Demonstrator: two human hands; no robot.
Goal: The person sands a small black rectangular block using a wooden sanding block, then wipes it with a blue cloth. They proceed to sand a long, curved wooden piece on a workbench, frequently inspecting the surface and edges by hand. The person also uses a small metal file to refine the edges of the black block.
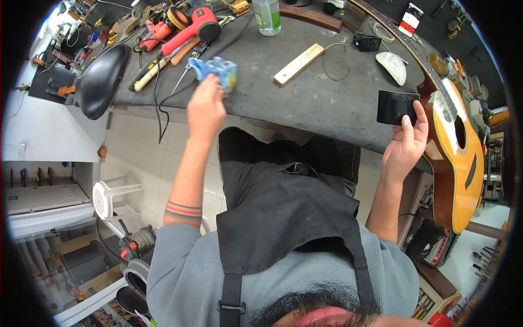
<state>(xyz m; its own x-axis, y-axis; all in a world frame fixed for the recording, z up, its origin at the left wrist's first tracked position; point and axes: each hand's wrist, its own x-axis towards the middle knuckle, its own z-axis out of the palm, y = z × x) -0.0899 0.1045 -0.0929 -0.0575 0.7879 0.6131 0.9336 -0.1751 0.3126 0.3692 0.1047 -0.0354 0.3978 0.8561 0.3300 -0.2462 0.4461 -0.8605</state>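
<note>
My left hand (207, 107), slightly blurred, grips a crumpled blue cloth (218, 71) with yellowish stains over the front of the dark workbench. Between the thumb and fingers of my right hand (407, 141) is a thin, glossy black rectangular sheet (394, 107), tilted above the bench's front edge. Just right of that hand lies an acoustic guitar (447, 171) with a natural-colour top and white sheets beside its fretboard. A pale wooden block (299, 64) bearing writing rests on the benchtop (261, 81) between my hands. Beyond the black sheet sits a white, rounded plate (391, 67).
A red heat gun (196, 29), a utility knife (144, 74) and other tools crowd the bench's left, beside a black padded cushion (102, 81). A clear bottle (267, 18) stands at the back. A small black box (367, 42) trails a thin wire. One cable (157, 114) hangs over the front edge.
</note>
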